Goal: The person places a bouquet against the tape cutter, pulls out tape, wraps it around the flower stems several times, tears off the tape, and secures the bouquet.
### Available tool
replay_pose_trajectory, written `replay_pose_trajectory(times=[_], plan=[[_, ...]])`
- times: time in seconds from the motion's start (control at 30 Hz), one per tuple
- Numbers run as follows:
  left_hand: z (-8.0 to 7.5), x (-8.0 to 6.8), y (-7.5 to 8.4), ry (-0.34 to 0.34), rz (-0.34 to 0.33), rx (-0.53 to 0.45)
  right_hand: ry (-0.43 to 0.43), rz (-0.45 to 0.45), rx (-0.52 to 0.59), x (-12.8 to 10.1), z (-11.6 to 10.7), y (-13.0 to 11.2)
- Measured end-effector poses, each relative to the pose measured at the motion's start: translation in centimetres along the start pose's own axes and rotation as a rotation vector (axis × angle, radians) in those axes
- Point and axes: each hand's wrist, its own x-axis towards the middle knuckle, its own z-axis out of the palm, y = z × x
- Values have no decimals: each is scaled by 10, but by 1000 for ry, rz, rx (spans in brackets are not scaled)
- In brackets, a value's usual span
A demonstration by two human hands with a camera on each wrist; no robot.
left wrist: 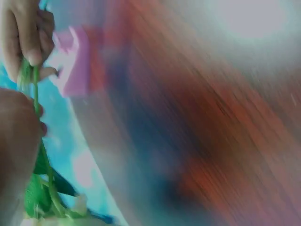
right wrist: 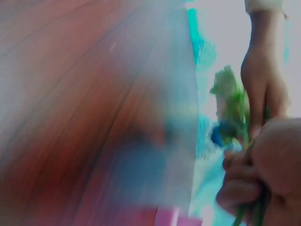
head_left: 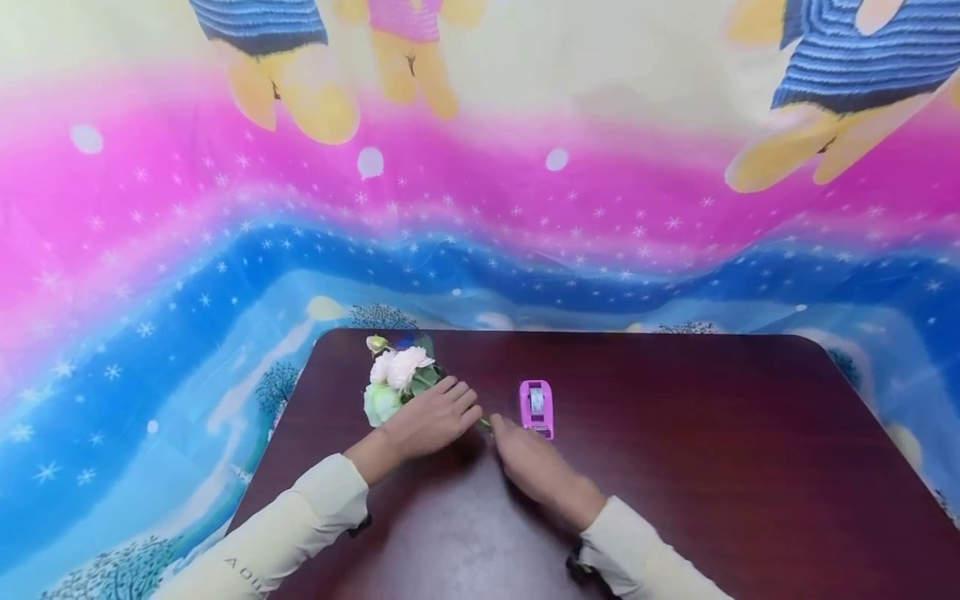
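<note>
A bunch of flowers [head_left: 407, 364], with pale pink and greenish-white blooms, lies tilted above the table's left side. My left hand [head_left: 433, 414] grips its green stems [left wrist: 36, 96] just below the leaves. Farther down, near the stem ends, my right hand [head_left: 534, 463] pinches the same stems between thumb and fingers. A blue bloom [right wrist: 217, 135] shows among the flowers in the right wrist view. Just beyond my right hand stands a pink tape dispenser [head_left: 547, 408] with a roll of clear tape; neither hand touches it.
The dark reddish-brown table [head_left: 712, 442] has rounded far corners and a glossy top. Behind it hangs a colourful printed cloth [head_left: 480, 200] with pink and blue bands, close to the far edge.
</note>
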Motion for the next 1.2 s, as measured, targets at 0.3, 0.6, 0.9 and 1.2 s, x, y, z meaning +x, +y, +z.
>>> replay_pose_trajectory(times=[0.3, 0.6, 0.9, 1.2], plan=[[-10, 24, 27, -21, 10, 24, -9, -13, 19, -28, -17, 32], [-4, 30, 34, 24, -41, -59, -132, 54, 32, -32, -34, 42], [-8, 34, 41, -77, -163, -213, -98, 41, -88, -44, -33, 58], [-9, 49, 53, -100, -257, -360, 4, -15, -202, -42, -35, 81]])
